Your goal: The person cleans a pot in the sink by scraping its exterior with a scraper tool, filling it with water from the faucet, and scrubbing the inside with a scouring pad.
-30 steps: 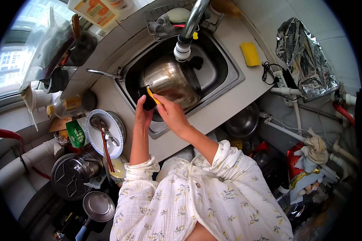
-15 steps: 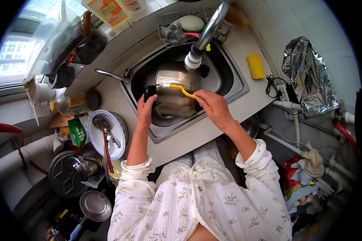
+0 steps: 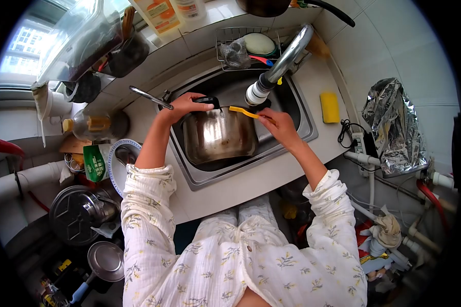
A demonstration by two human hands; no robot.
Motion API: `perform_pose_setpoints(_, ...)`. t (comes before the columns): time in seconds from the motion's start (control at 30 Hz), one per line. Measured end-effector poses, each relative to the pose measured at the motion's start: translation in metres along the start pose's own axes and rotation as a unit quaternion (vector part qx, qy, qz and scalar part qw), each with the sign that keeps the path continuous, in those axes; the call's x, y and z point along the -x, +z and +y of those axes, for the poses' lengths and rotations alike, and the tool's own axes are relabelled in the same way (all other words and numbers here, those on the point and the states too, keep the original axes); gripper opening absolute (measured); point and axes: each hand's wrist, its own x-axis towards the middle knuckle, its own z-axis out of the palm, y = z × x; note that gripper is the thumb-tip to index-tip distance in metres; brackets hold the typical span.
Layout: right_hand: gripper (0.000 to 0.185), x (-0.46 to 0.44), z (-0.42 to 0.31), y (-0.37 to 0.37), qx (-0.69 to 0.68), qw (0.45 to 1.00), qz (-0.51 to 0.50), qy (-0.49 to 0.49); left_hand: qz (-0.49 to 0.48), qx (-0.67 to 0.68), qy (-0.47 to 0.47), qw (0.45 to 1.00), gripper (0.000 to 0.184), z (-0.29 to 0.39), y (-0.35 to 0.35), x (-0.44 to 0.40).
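A stained steel pot [image 3: 220,135] lies in the sink [image 3: 205,179], its black handle at the upper rim. My left hand [image 3: 188,106] is closed round that black handle. Between the fingers of my right hand [image 3: 280,125] is a yellow brush [image 3: 245,112], its head close to the pot's upper rim beside the handle. The faucet [image 3: 287,51] with its white nozzle hangs just above and right of the pot.
Behind the sink stands a wire rack [image 3: 225,38] with a mesh scrubber. A yellow sponge [image 3: 329,107] lies right of the sink, near crumpled foil [image 3: 397,128]. At the left are a blue-rimmed bowl [image 3: 116,176] and a bottle [image 3: 92,124]. A dark pan [image 3: 264,6] sits behind.
The pot has turned, so its handle has gone from the left side to the top. My left hand moved up with it. My right hand and the yellow brush moved right, staying near the handle.
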Motion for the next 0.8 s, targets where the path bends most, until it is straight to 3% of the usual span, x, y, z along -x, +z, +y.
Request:
perform_pose_setpoints(0.03,0.014,-0.006,0.005,-0.004,0.005,1.0,-0.012,-0.009,0.027,-0.001,0.019,0.999,0.061,-0.003,0.001,-0.003)
perform_pose_setpoints(0.2,0.015,-0.033,0.008,-0.018,0.006,0.997,-0.063,-0.034,0.053,-0.041,0.008,0.998,0.076,0.018,0.01,0.0)
perform_pose_setpoints(0.3,0.015,-0.042,0.017,-0.008,-0.112,0.989,-0.068,-0.063,0.022,-0.042,0.007,0.999,0.078,0.02,0.009,-0.005)
perform_pose_setpoints(0.43,0.015,-0.048,0.05,0.002,-0.191,0.958,-0.192,0.092,-0.056,-0.02,0.021,0.998,0.077,0.022,0.004,-0.012)
perform_pose_setpoints(0.53,0.018,-0.045,0.055,0.012,-0.219,0.946,-0.198,0.135,0.008,-0.042,0.13,0.991,0.069,0.027,0.011,0.006)
perform_pose_setpoints(0.67,0.019,-0.032,0.049,0.035,-0.22,0.97,-0.094,0.034,0.134,0.063,0.198,0.969,0.058,-0.019,0.026,0.018)
perform_pose_setpoints(0.73,0.018,-0.027,0.047,0.042,-0.172,0.98,-0.1,-0.009,0.18,0.126,0.181,0.959,0.063,-0.049,0.041,0.01)
perform_pose_setpoints(0.8,0.018,-0.019,0.043,0.053,-0.167,0.977,-0.132,0.03,0.176,0.217,0.181,0.943,0.072,-0.063,0.042,0.004)
